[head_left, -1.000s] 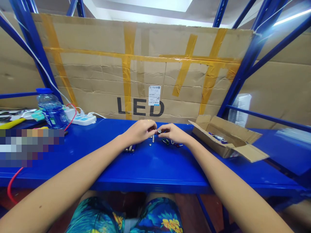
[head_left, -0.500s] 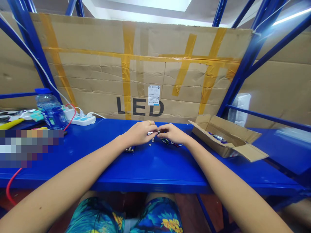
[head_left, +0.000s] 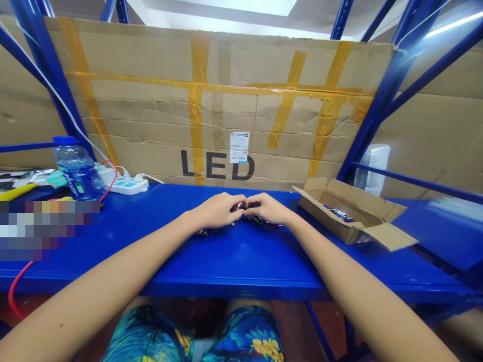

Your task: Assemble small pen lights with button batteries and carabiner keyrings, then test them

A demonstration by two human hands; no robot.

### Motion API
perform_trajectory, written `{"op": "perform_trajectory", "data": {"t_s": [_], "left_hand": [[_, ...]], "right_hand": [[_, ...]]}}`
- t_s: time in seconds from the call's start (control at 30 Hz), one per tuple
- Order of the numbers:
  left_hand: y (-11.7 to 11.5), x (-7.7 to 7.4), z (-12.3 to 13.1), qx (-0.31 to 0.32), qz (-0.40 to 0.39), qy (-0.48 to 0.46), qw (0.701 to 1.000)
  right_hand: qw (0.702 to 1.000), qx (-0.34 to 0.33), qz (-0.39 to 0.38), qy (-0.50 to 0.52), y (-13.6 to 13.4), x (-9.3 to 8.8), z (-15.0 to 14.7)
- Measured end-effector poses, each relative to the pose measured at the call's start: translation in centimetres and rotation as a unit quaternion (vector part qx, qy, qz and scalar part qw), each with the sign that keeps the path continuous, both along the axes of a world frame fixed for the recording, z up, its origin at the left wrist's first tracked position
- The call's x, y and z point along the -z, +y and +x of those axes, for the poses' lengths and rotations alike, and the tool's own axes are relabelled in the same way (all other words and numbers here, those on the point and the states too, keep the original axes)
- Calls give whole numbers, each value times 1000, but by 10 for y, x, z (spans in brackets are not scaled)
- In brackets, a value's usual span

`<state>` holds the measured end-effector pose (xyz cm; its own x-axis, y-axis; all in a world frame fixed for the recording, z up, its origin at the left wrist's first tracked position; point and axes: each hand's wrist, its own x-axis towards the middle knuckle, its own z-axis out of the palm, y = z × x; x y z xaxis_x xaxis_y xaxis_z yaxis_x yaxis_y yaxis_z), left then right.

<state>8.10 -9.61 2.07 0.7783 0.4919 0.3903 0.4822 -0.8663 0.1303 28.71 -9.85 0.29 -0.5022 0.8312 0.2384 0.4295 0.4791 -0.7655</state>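
My left hand (head_left: pixel 222 208) is closed, its fingers bent around a small, shiny, dark reddish piece (head_left: pixel 237 206) whose kind I cannot make out. Against its fingertips, my right hand (head_left: pixel 266 207) is pinched closed at the same piece; whatever lies between its fingers is hidden. Just beneath the right hand is a small heap of thin coloured pieces (head_left: pixel 258 219), partly covered. A tiny metal bit (head_left: pixel 233 224) lies under the left fingers. Beside the left wrist rest several short dark cylinders (head_left: pixel 202 233), half hidden by the forearm.
On the right of the blue table (head_left: pixel 241 261) stands an open cardboard box (head_left: pixel 339 229) with small packets (head_left: pixel 339 213) inside. A bottle (head_left: pixel 81 171) and white power strip (head_left: pixel 130 185) stand at the left. Behind is a large LED carton (head_left: pixel 151 115), between blue posts.
The left hand has rolled over and lowered slightly, so its ring no longer shows and the small piece is turned. It now covers more of the metal bits. The right hand has barely moved.
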Motion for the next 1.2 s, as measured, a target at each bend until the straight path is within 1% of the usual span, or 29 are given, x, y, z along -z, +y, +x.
{"op": "perform_trajectory", "data": {"t_s": [0.07, 0.2, 0.27, 0.4, 0.57, 0.73, 0.93, 1.0, 1.07, 1.2], "left_hand": [[-1, -1, 0, 2, -5, -5, 1000], [2, -4, -5, 16, -3, -27, 1000], [4, -5, -9, 26, 0, 7, 1000], [9, -4, -15, 51, -8, 107, 993], [12, -1, -15, 61, -50, 154, 985], [11, 1, -12, 39, -43, 157, 986], [13, 3, -12, 11, -62, 149, 987], [13, 3, -12, 18, -78, 155, 985], [13, 2, -12, 16, -110, 160, 981], [9, -1, -11, -16, -191, 162, 968]], "right_hand": [[1000, 3, 2, -12, 0, 0, 0], [999, 31, 38, -21, 3, -2, 4], [998, 34, 54, -26, 4, -3, 6], [996, 38, 64, -47, 7, -2, 8], [995, 40, 67, -58, 8, -1, 9], [995, 37, 69, -59, 6, -1, 7], [996, 32, 61, -52, 5, -1, 6], [996, 36, 64, -54, 5, -2, 6], [995, 38, 66, -56, 4, -2, 5], [996, 35, 61, -55, 5, -1, 5]]}}
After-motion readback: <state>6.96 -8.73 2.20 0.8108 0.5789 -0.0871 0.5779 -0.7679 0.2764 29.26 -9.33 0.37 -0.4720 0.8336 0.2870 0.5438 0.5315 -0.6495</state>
